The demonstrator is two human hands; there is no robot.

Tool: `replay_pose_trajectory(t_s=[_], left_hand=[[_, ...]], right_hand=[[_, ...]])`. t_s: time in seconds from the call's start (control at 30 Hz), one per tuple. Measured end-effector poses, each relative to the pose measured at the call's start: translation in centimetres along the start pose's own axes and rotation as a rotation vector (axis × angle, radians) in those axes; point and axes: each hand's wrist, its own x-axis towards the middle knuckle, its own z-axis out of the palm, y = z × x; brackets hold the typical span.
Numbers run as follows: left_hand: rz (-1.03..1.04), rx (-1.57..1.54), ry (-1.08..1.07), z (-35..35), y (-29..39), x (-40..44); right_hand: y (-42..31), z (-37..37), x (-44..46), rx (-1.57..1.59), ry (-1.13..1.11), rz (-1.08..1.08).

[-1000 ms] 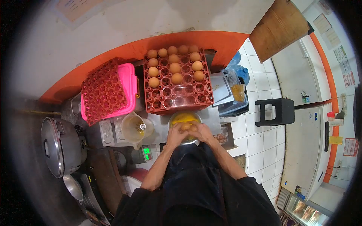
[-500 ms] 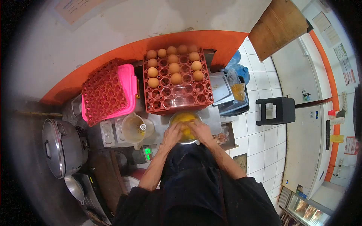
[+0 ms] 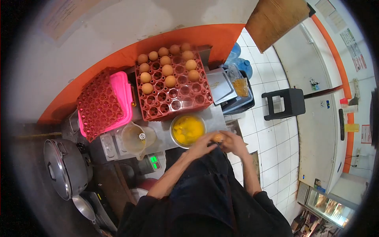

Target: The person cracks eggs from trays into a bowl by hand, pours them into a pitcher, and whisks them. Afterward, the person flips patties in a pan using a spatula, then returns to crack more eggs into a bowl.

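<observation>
A steel bowl (image 3: 171, 132) of cracked raw eggs (image 3: 188, 128), with several yolks showing, stands on the metal counter. Just right of its near rim, my left hand (image 3: 203, 146) and my right hand (image 3: 234, 145) are together. Between their curled fingers shows an orange-brown eggshell (image 3: 218, 138), and both hands seem closed on it. My fingers partly cover the shell. Beyond the bowl, a stack of red egg trays (image 3: 175, 106) carries several brown eggs (image 3: 167, 70) on top, among many vacant cups.
Left of the bowl is a plastic jug (image 3: 136, 138) near a green-lit scale display (image 3: 154, 161). An empty red tray (image 3: 98, 106) leans on a pink lid (image 3: 123, 98). A large pot (image 3: 65, 168) stands far left, a black stool (image 3: 292, 104) on the tiles right.
Both hands have left the bowl and moved right, toward where the shell container was visible. The yolks are uncovered now. My view has shifted, so the trays appear further left.
</observation>
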Motion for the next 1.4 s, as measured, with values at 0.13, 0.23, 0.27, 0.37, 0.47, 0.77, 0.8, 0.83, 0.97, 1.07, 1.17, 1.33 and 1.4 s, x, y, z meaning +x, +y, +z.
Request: replay_pose_trajectory(t_s=[0.13,0.23,0.27,0.37,0.47,0.77,0.8,0.83,0.97,1.07,1.17,1.33,1.4], left_hand=[[0.177,-0.010,-0.236,2.3,1.7,1.7],[0.232,0.120,-0.068,0.8,4.3,2.1],[0.179,0.150,0.006,-0.6,5.6,2.0],[0.286,0.228,0.494,-5.5,7.3,1.7],[0.211,0.336,0.915,-12.5,7.8,1.8],[-0.187,0.509,1.094,-21.9,-0.7,2.2],[-0.188,0.508,1.099,-22.0,-0.5,2.2],[-0.189,0.501,1.082,-22.1,-0.3,2.1],[-0.117,0.515,1.068,-22.3,1.1,2.4],[-0.103,0.416,1.105,-22.5,0.9,2.7],[-0.019,0.138,1.091,-22.5,0.5,2.1],[0.116,-0.735,0.825,-17.4,4.5,-2.9],[0.075,-0.983,0.681,-13.1,4.4,-4.9]], right_hand=[[1.3,-4.7,-4.6,-0.075,0.091,0.201],[3.3,-6.2,-6.0,-0.118,0.148,0.314],[3.4,-6.2,-6.1,-0.114,0.146,0.312],[2.9,-5.9,-5.9,-0.088,0.268,0.232],[3.0,-4.6,-4.7,-0.045,0.225,0.199],[-0.1,-0.1,-0.6,-0.062,0.033,-0.003],[-0.8,0.1,-0.2,-0.065,0.030,-0.006],[-1.5,0.4,0.2,-0.088,-0.001,-0.025],[-2.5,2.3,1.3,-0.107,-0.021,-0.091],[-5.6,2.6,1.5,-0.039,-0.031,-0.051],[-7.0,3.2,2.0,0.189,-0.075,0.128],[-5.8,5.7,2.9,0.851,0.033,0.032],[-8.4,5.7,2.4,1.086,0.002,-0.024]])
